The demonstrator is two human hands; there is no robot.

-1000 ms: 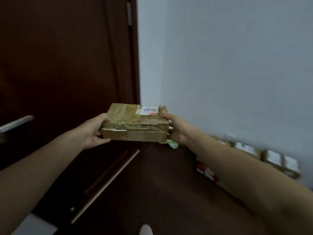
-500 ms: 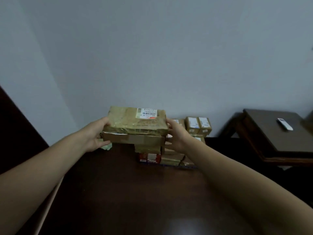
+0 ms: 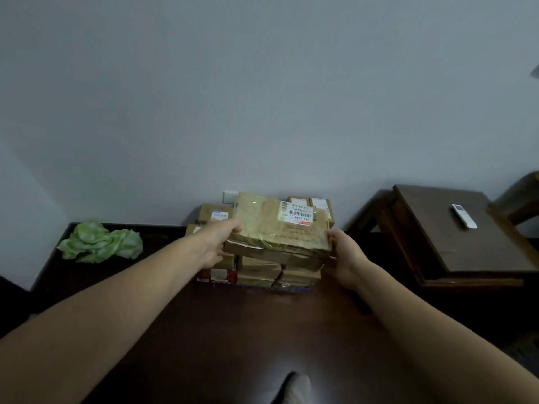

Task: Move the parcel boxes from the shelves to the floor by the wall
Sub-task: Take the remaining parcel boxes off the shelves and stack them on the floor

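Note:
I carry two flat brown parcel boxes stacked together. The top parcel is wrapped in clear tape and bears a white barcode label. The lower parcel shows only its front edge. My left hand grips their left end and my right hand grips their right end. Directly below and behind them, a pile of parcel boxes lies on the dark floor against the pale wall. More of the pile is hidden behind the held parcels.
A crumpled green bag lies on the floor by the wall at left. A dark wooden side table stands at right with a white remote on it. A wall socket sits behind the pile. My foot shows at the bottom.
The view has swung from the dark door to the wall and closed in on the pile. The held parcels have tilted and now hang right over the pile.

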